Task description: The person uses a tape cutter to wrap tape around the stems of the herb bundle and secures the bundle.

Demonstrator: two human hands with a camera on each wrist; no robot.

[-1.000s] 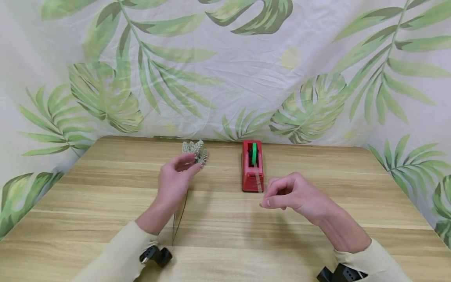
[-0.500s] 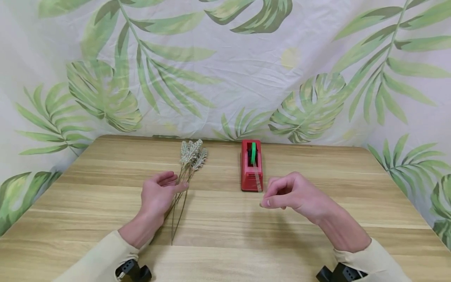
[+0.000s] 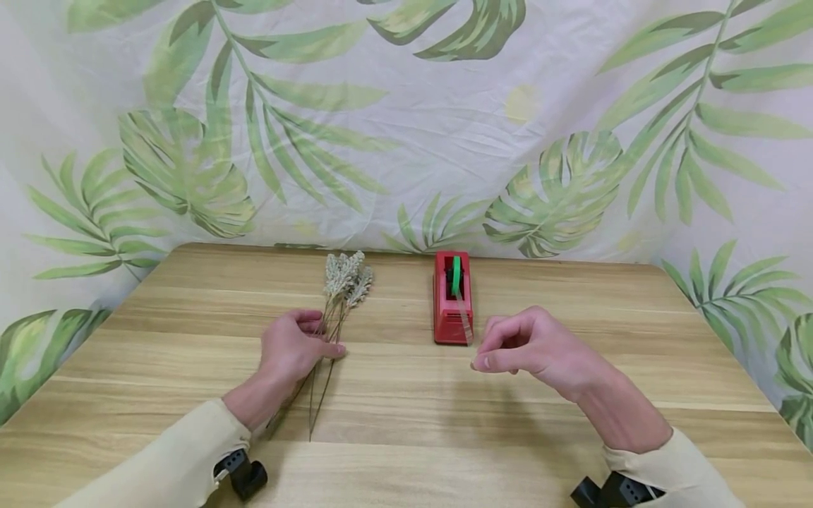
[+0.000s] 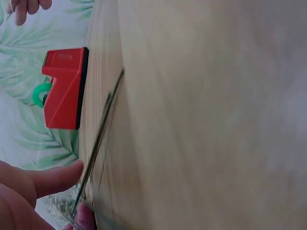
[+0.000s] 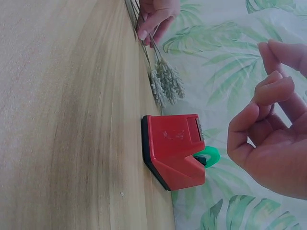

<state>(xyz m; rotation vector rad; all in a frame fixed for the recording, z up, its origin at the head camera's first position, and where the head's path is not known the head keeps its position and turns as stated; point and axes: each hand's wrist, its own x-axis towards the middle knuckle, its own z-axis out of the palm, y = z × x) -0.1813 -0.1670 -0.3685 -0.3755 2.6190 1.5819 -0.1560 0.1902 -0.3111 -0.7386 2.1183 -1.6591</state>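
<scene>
Several thin flower stems with pale grey-green heads (image 3: 344, 274) lie on the table at centre-left. My left hand (image 3: 287, 346) is around the stems, its straight thumb (image 4: 60, 178) on one side and fingers on the other, thumb and fingers apart. The red tape dispenser (image 3: 453, 327) stands upright right of the flowers, with a green-cored roll (image 3: 456, 274) in it. A clear strip of tape (image 3: 464, 317) runs from it towards my right hand (image 3: 536, 349), whose thumb and forefinger pinch its end above the table. In the right wrist view the strip hardly shows.
The wooden table (image 3: 394, 466) reaches back to a white cloth (image 3: 438, 141) printed with green leaves. The dispenser's toothed cutter (image 5: 200, 129) faces my side.
My left hand has drawn back from the flower heads to the middle of the stems, and its thumb has come down across them. The right hand has hardly moved.
</scene>
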